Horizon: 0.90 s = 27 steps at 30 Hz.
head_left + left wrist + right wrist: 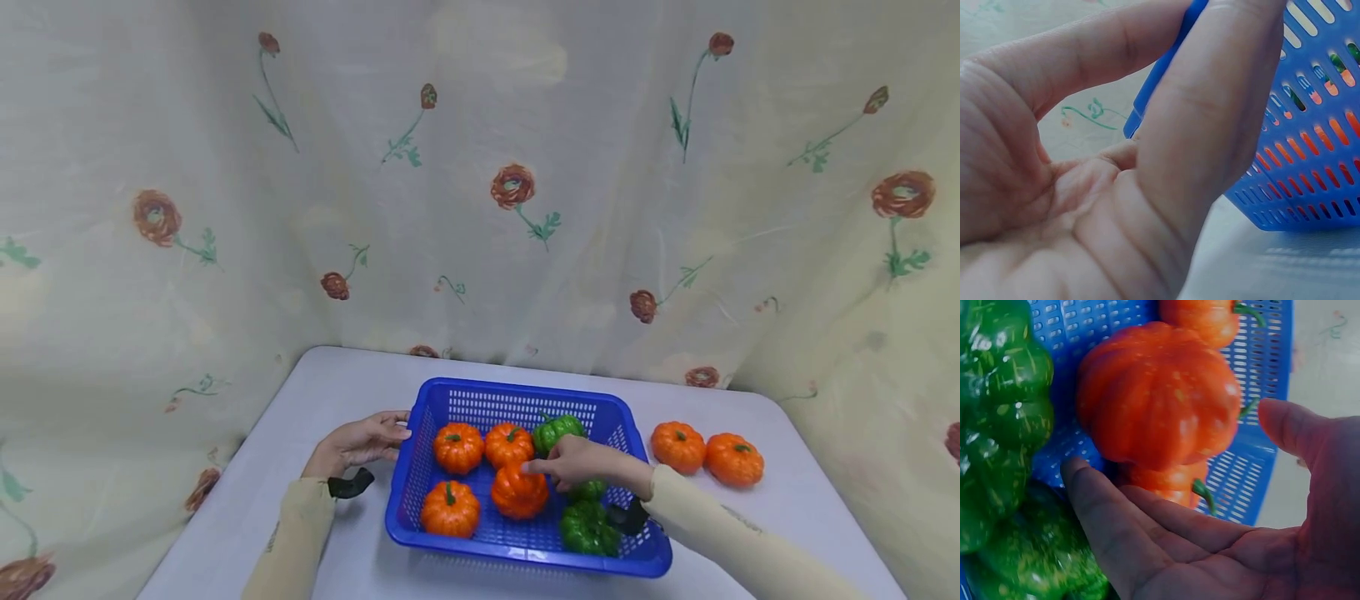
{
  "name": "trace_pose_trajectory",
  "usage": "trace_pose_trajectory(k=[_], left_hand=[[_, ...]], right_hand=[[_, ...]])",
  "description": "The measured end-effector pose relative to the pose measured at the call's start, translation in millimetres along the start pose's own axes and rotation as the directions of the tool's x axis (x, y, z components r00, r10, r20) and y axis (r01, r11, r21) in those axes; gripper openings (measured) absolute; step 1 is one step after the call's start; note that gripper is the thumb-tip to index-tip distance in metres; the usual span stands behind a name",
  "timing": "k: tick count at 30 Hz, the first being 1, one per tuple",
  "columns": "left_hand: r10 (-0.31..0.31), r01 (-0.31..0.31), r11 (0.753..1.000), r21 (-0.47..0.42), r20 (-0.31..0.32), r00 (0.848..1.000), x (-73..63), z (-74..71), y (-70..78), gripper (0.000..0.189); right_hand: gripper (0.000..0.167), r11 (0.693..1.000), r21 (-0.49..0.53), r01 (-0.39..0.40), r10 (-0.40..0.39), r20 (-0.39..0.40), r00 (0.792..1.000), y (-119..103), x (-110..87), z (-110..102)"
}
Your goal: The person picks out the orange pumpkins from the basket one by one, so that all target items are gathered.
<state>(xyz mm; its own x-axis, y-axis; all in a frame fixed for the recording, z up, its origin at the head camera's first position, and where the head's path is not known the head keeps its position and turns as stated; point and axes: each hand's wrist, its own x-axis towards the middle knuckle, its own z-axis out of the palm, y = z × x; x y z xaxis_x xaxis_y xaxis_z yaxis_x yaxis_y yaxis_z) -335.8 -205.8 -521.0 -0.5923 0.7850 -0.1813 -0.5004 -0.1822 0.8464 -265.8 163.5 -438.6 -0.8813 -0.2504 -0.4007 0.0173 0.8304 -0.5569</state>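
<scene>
A blue plastic basket (517,553) with slotted walls stands on the table. My left hand (367,439) pinches its left rim between thumb and fingers; the left wrist view shows that rim (1157,81) close up. Several small orange pumpkins (450,509) and three green ones (590,527) lie inside. My right hand (577,461) reaches into the basket at the nearer middle orange pumpkin (517,492). In the right wrist view its fingers (1110,525) extend beside this pumpkin (1160,397), with the thumb near its stem. Whether the fingertips touch it I cannot tell.
Two more orange pumpkins (678,447) sit side by side on the white table (352,371), right of the basket. Behind the table hangs a pale curtain (480,275) with a flower print.
</scene>
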Motion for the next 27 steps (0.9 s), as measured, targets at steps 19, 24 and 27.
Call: trace_pose_trajectory(k=[19, 24, 27], left_hand=[[0.005, -0.005, 1.0, 0.002, 0.005, 1.0, 3.2, 0.0, -3.3, 0.043], [0.007, -0.007, 1.0, -0.013, 0.012, 1.0, 2.6, -0.6, -3.1, 0.039], [0.016, -0.016, 1.0, -0.002, 0.023, 1.0, 2.0, -0.1, -2.0, 0.04]], right_hand=[[0.034, 0.977, 0.04, 0.208, -0.212, 0.212, 0.954, 4, 1.6, 9], [0.059, 0.955, 0.152, 0.253, -0.279, 0.18, 0.943, 4, -10.4, 6], [0.065, 0.939, 0.23, 0.255, -0.292, 0.143, 0.946, 6, -16.3, 3]])
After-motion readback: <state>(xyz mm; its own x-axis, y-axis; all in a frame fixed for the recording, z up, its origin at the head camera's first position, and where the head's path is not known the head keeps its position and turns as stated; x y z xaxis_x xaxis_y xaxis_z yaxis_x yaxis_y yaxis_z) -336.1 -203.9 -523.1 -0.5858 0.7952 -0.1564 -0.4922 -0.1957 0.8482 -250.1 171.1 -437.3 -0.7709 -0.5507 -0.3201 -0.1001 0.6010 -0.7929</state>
